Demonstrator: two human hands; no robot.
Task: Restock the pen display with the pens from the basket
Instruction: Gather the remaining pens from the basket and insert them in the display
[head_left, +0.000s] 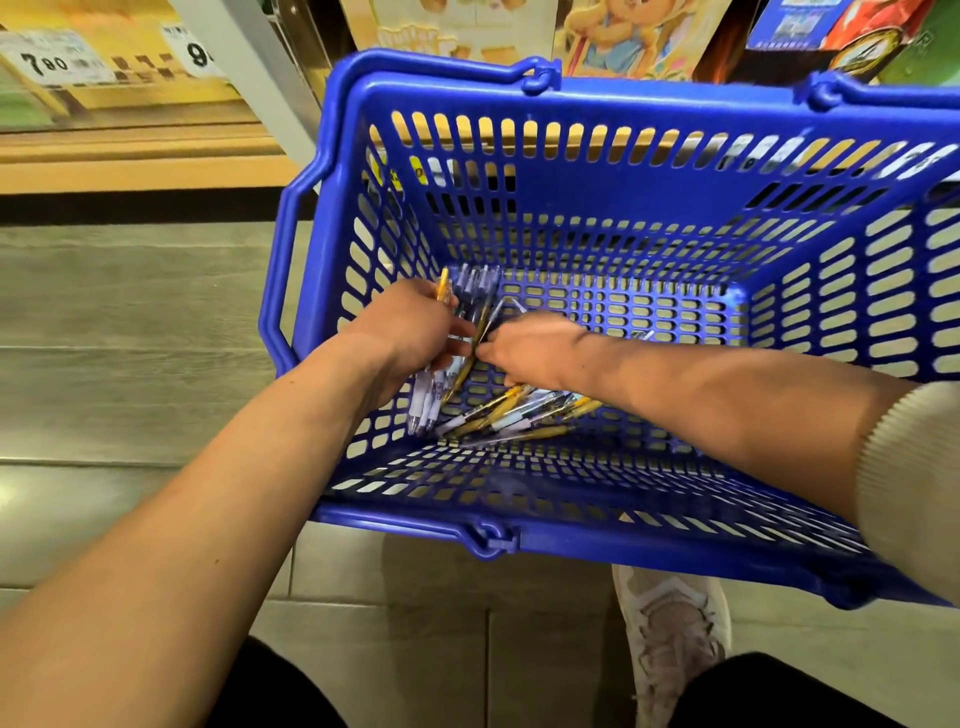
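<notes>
A person crouches on a tiled shop floor, one pale trainer (670, 639) planted just behind a blue plastic shopping basket (415, 526), and reaches both bare arms over its near rim to gather stock. A scatter of loose pens (519, 415), yellow-barrelled and clear, lies on the basket floor towards its near-left corner, partly under the right forearm. Just beyond them the left hand (410, 332) is curled round a bundle of pens (428, 402), gripped mid-barrel with ends showing above and below the fist. The right hand (530, 351), fingers bent and thumb drawn in, meets it and appears to pinch a single pen (493, 319) against the bundle, though the exact grip is partly hidden. The rest of the basket floor, out to its far wall, holds no pens that can be seen. Behind the basket run wooden shelf edges (130, 171) with price tags (49, 62) and boxed goods; no pen display can be made out. The step in hand looks to be collecting pens; next, the remaining loose ones need gathering, then the handful must be lifted clear without spilling and carried to the display.
</notes>
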